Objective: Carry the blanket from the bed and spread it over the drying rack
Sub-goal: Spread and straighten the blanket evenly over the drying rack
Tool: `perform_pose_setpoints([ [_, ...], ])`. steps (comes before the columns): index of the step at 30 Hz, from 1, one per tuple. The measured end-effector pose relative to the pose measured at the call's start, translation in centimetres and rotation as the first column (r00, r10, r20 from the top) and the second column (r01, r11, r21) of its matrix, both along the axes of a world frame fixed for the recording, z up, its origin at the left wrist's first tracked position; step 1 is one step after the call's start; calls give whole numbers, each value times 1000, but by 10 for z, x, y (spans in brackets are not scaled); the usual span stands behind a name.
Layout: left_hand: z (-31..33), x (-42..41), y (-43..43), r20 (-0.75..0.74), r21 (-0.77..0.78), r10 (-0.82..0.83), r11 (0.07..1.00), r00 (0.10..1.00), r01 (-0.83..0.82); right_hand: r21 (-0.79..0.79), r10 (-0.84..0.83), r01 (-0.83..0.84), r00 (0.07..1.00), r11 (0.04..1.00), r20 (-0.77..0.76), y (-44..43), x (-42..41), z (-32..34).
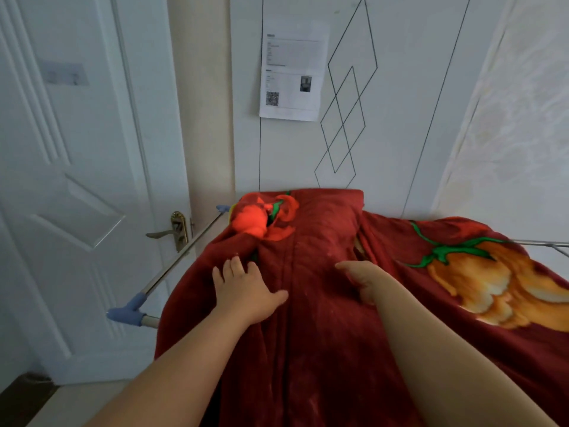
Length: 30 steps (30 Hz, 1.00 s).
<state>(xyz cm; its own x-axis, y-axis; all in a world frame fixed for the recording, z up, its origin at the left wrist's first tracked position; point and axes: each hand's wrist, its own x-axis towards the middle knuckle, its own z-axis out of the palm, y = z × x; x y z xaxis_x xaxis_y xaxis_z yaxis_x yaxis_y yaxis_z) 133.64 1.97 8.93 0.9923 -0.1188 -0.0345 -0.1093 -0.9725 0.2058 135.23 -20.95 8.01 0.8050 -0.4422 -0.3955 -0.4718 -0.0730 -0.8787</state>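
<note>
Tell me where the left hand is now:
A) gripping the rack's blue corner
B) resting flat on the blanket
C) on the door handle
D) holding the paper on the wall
B: the left hand lies flat, palm down, on the blanket, clear of the rack.

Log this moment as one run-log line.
stage: spreading | blanket: draped over drying rack | left hand: flat on blanket | right hand: curled, gripping blanket

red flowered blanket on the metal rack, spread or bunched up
Mostly spread: the dark red flower-print blanket drapes over the metal drying rack, but long folds run down its middle, beside the flat left hand.
</note>
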Motion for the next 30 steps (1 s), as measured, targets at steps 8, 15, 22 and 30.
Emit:
perform_pose_setpoints([
  [8, -25, -55, -45, -83, 52, -6, 999, 996, 11, -56, -85, 87, 995, 995, 52, -44, -7, -41],
  [15, -29, -59, -57, -74, -2, 33, 999, 997, -34, -72, -83, 78, 994, 994, -74, -32, -74, -11],
  [22, -45, -48, -66, 36, 72, 23, 997, 999, -26, -135, -107, 80, 972, 988, -208, -89, -29, -100],
  [30, -50, -24, -55, 144, 35, -21, 999, 989, 16, -67, -36, 27, 990, 997, -138, -19, -72, -26],
])
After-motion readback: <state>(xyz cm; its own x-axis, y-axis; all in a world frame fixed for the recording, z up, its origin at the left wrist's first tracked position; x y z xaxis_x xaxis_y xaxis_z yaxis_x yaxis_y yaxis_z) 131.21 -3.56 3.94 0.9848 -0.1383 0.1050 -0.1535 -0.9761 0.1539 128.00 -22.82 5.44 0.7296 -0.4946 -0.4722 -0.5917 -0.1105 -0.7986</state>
